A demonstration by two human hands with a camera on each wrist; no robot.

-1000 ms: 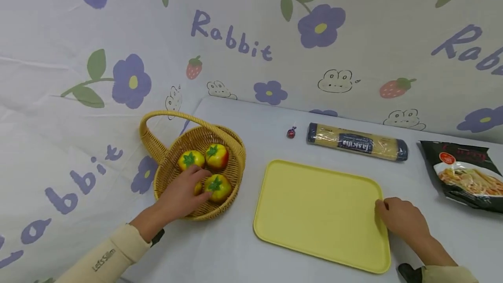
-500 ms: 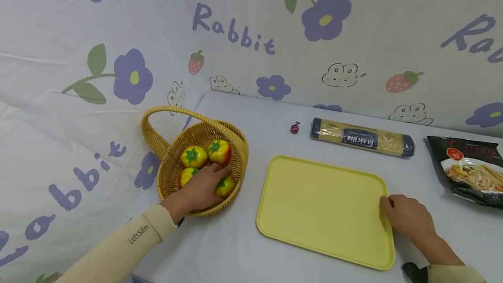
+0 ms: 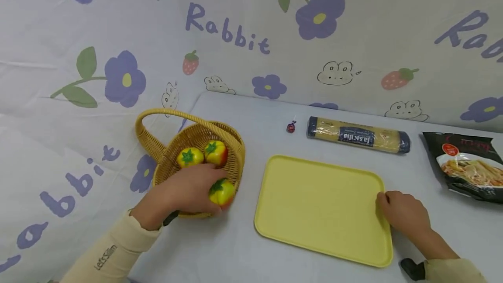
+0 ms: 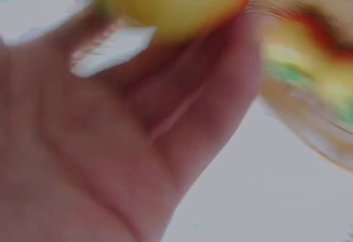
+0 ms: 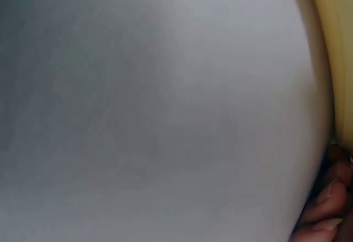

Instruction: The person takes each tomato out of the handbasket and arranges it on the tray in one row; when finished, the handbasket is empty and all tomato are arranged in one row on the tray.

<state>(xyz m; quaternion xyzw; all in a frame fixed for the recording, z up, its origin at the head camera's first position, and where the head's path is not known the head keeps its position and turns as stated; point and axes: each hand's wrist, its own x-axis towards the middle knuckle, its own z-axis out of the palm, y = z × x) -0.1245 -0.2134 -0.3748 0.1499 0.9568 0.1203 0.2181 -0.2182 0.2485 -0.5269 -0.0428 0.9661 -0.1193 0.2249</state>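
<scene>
My left hand [image 3: 190, 189] grips a yellow-red persimmon [image 3: 222, 193] with a green leafy top, over the near right rim of the wicker basket [image 3: 189, 139]. In the left wrist view, the persimmon [image 4: 176, 5] sits blurred at my curled fingers. Two more persimmons, one at the left [image 3: 190, 157] and one at the right [image 3: 216, 153], show inside the basket; my hand hides the part nearest me. On the right, my right hand [image 3: 404, 213] pinches the right edge of the yellow tray [image 3: 320, 208]. The right wrist view shows curled fingertips [image 5: 331, 195] at the tray's edge.
Behind the tray lie a wrapped lollipop [image 3: 291, 126] and a long pack of spaghetti [image 3: 357, 135]. A black food bag [image 3: 467, 165] lies at the far right. The basket's tall handle [image 3: 148, 136] arches over its left and back. Printed cloth hangs behind.
My left hand has reached down, taken hold of the near right persimmon and raised it toward the basket rim. The right hand keeps its place on the tray edge.
</scene>
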